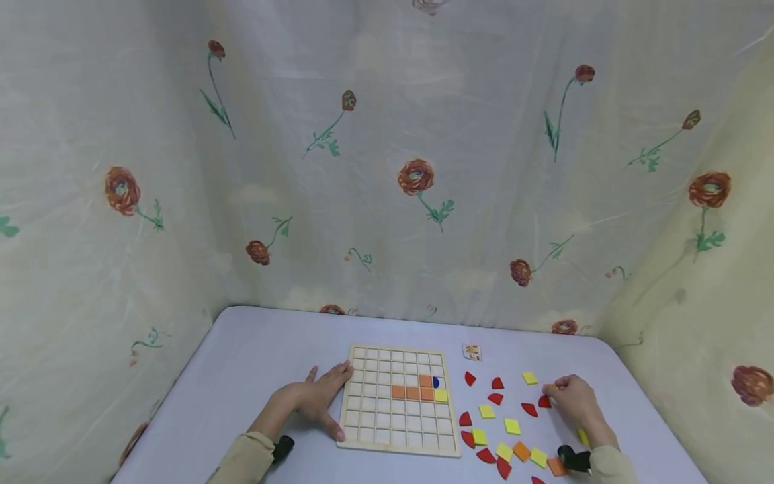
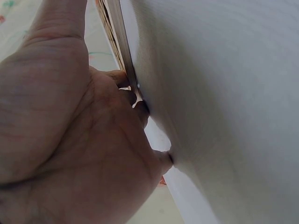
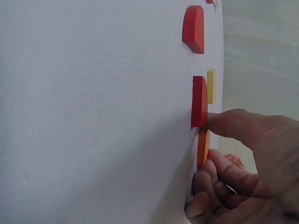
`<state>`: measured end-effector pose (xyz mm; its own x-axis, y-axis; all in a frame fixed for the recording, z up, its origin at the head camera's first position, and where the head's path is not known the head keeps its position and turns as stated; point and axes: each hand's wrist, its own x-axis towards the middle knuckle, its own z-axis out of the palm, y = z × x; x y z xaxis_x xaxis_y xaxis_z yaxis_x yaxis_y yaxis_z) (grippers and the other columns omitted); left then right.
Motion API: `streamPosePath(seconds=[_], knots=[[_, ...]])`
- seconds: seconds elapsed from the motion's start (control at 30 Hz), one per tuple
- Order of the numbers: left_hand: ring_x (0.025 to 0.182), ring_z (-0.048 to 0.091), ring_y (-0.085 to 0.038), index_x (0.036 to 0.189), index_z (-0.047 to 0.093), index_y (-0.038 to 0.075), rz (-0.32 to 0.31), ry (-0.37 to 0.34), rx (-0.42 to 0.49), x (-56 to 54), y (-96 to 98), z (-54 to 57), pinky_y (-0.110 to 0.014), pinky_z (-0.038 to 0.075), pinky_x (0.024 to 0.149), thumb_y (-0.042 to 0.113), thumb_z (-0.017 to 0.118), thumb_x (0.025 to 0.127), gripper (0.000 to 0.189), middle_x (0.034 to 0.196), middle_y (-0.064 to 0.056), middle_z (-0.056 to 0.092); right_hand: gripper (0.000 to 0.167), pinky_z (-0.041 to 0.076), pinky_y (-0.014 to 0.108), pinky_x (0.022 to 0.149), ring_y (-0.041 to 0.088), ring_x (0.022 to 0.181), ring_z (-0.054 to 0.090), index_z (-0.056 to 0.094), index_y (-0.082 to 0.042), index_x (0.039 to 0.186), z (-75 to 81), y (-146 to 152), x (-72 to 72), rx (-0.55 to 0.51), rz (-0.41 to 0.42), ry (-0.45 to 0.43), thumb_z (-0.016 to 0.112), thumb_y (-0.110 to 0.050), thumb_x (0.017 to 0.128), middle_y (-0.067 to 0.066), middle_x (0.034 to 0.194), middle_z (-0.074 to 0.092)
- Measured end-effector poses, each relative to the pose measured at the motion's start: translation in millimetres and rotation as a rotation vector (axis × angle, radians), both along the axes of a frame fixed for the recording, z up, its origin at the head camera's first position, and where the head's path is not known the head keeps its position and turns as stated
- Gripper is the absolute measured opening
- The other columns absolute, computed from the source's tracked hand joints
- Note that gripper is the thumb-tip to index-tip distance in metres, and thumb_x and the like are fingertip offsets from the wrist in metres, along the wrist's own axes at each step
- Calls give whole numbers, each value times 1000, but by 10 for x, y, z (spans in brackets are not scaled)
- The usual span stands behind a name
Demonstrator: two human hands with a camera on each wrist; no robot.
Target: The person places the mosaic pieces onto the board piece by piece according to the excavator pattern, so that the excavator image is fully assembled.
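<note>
My left hand lies spread along the left edge of a wooden grid board, fingertips near the upper side and thumb near the lower corner. The left wrist view shows its palm beside the board's edge. On the board, several orange squares, a yellow square and a dark blue piece occupy cells at the right. To the right, my right hand pinches an orange square block between thumb and fingers, close over the table. A red quarter-circle piece lies right beside it.
Several loose red quarter-circles, yellow squares and orange squares are scattered right of the board. A small picture card lies beyond the board's upper right corner. Floral curtains surround the white table.
</note>
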<state>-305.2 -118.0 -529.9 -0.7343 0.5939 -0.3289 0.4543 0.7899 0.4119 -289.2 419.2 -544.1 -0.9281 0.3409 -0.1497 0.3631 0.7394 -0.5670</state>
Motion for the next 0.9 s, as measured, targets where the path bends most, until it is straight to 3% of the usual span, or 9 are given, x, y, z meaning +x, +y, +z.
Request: streamPosePath(seconds=[0.33,0.5,0.63,0.9], knots=[[151,5,-28,155,13,8,3,2,-6,15,5,16,-63,3,117,60,81,64,125,164,-11,4,31,46,26,61,24,78,53,55,9,103,71,-21,46,-10,17,-14,64,-17,89,17,87,61],[151,4,-28,155,13,8,1,-4,-1,19,3,0,-64,3,117,60,81,64,125,164,-11,4,33,43,26,58,20,73,53,55,8,102,122,-133,62,7,68,47,65,-19,86,14,84,62],[151,4,-28,155,13,8,8,-3,-3,24,-4,20,-63,3,117,60,81,64,125,164,-11,4,34,46,26,57,19,71,53,57,8,104,177,-420,37,19,143,115,67,-18,84,14,87,62],[151,4,-29,155,13,7,4,-14,9,23,2,32,-64,2,117,59,81,64,124,164,-12,4,28,45,24,61,17,76,51,60,-3,104,141,-1223,-55,-51,283,145,72,-16,83,6,91,60]])
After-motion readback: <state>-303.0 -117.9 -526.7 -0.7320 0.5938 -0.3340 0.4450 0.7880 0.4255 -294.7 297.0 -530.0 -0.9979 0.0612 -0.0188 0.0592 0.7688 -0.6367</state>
